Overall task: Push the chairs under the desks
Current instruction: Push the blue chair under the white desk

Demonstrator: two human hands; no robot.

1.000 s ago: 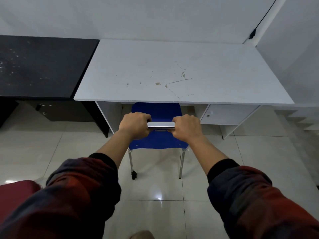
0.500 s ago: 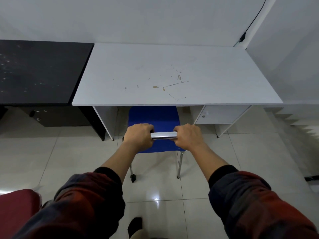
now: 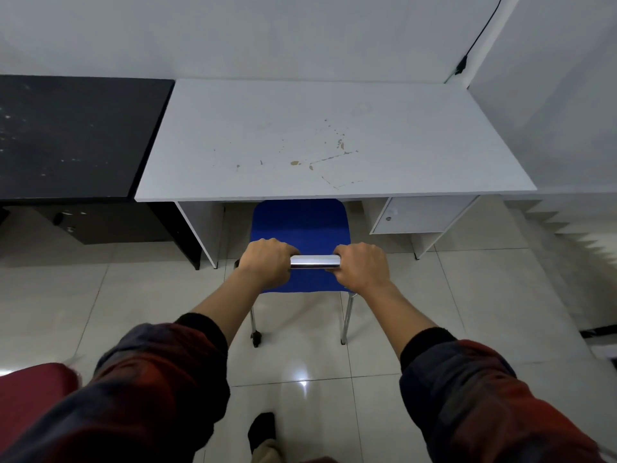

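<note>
Blue chair (image 3: 300,225) at frame centre, seat front tucked under white desk (image 3: 327,138); chrome back bar (image 3: 315,261) gripped by left hand (image 3: 265,264) and right hand (image 3: 362,267), fingers curled round.

One head-worn view looks forward and steeply down from near the white desk (image 3: 334,135), facing the wall behind it.
</note>
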